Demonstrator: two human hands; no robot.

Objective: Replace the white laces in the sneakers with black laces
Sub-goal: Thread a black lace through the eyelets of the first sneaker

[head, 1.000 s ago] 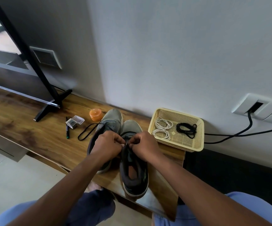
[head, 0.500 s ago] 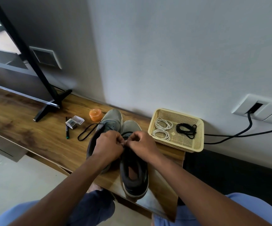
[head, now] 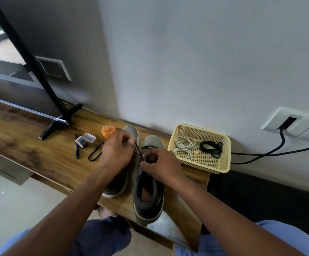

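Two grey sneakers sit side by side at frame centre on the wooden surface (head: 29,154), toes toward the wall, dark collars and pale soles toward the viewer. Right sneaker (head: 149,189) is nearer the frame bottom, its heel at the surface edge; left sneaker (head: 121,174) is mostly hidden by the left hand (head: 115,154). A black lace (head: 138,152) runs taut as a thin line between the hands, from the left hand's pinched fingertips down to the right sneaker's eyelet area. Left grip closed on the lace. Right hand (head: 161,166) rests on the right sneaker's throat, fingers curled, thumb and forefinger closed where the lace meets the sneaker. A loose black lace loop (head: 94,154) lies on the surface left of the left hand. Centre right, just beside the sneakers, a cream perforated basket (head: 225,154) holds two white lace coils (head: 184,146) on its left side and a black lace bundle (head: 211,147) on its right. Left of the sneakers: orange lidded jar (head: 108,131), small clear case (head: 85,139), dark pen (head: 77,146).
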